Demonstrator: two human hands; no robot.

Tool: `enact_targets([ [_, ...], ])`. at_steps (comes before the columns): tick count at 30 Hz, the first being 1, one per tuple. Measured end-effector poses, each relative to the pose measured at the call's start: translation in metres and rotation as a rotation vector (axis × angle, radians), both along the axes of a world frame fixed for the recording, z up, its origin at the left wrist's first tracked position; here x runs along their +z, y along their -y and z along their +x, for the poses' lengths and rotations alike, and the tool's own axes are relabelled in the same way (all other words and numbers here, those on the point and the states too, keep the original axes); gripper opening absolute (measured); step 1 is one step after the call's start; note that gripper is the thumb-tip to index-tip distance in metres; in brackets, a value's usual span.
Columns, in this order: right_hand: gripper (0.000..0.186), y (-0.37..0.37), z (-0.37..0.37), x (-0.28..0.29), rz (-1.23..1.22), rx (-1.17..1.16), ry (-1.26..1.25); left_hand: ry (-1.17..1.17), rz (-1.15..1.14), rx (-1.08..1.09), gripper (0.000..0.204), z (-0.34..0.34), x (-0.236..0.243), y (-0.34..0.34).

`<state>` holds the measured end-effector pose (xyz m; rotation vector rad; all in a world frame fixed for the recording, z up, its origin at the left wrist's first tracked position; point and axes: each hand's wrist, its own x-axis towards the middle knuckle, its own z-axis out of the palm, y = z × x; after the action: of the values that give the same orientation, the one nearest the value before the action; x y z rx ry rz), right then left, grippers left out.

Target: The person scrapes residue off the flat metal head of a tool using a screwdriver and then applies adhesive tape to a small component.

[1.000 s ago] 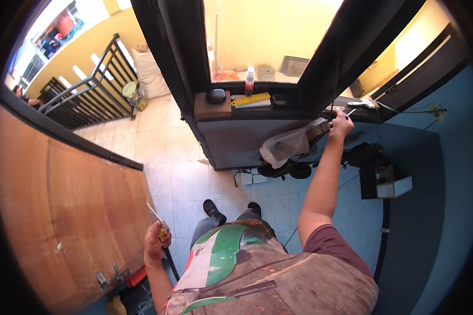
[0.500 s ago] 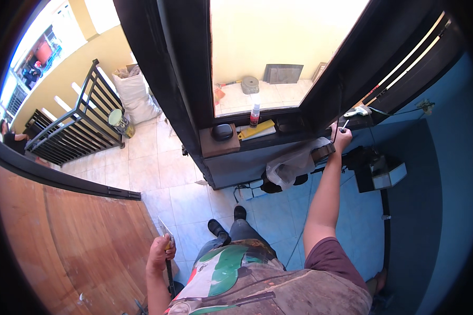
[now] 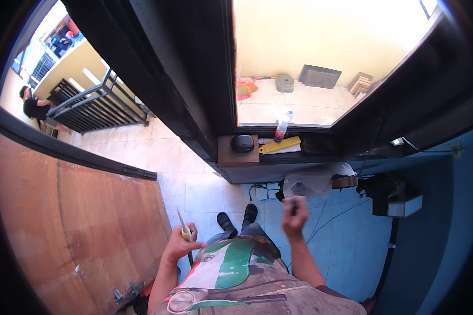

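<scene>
In the gripping left hand [image 3: 182, 244] stands a thin-bladed, yellow-handled tool [image 3: 185, 231]; rightward, the right hand [image 3: 295, 219] blurs, its grip unclear.

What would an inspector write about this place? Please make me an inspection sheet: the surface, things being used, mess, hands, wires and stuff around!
Surface: black window ledge; a brown block on it bears a black rounded case.
Job's things: yellow-handled tool with a pale blade.
Clutter: bottle and flat yellow tool on the ledge; plastic bag below it.
Hands: left hand holds the yellow-handled tool; right hand is blurred, fingers curled, contents unclear.
Cables: thin dark cable over the tiled floor, at right.
Surroundings: wooden panel at left; black railing and another person outside.
</scene>
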<state>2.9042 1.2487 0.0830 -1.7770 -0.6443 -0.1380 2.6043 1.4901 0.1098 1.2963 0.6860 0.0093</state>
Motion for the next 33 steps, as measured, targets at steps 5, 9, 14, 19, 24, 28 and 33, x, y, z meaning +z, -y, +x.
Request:
enact_targets([
  [5,0.044,-0.08,-0.067,0.006,-0.175,0.738,-0.631,-0.066,0.263,0.257,0.02,0.062,0.009,0.014],
  [9,0.053,-0.108,-0.078,0.004,-0.171,0.994,-0.561,0.067,0.202,0.317,0.021,0.073,0.014,0.02],
  [14,0.057,-0.115,-0.086,0.014,-0.167,1.105,-0.504,0.171,0.247,0.449,0.014,0.065,0.002,0.033],
  [19,0.041,-0.099,-0.046,0.069,-0.224,0.915,-0.326,0.105,0.353,0.458,0.019,0.038,0.002,0.036],
  [24,0.034,-0.082,0.05,0.118,-0.055,0.07,0.224,0.095,0.356,0.529,0.024,0.026,0.002,0.034],
  [28,0.033,-0.102,0.086,0.133,-0.137,-0.126,0.356,0.044,0.293,0.527,0.025,0.017,-0.004,0.029],
  [33,0.031,-0.126,0.09,0.117,-0.224,-0.14,0.326,0.087,0.361,0.502,0.025,0.022,0.007,0.035],
])
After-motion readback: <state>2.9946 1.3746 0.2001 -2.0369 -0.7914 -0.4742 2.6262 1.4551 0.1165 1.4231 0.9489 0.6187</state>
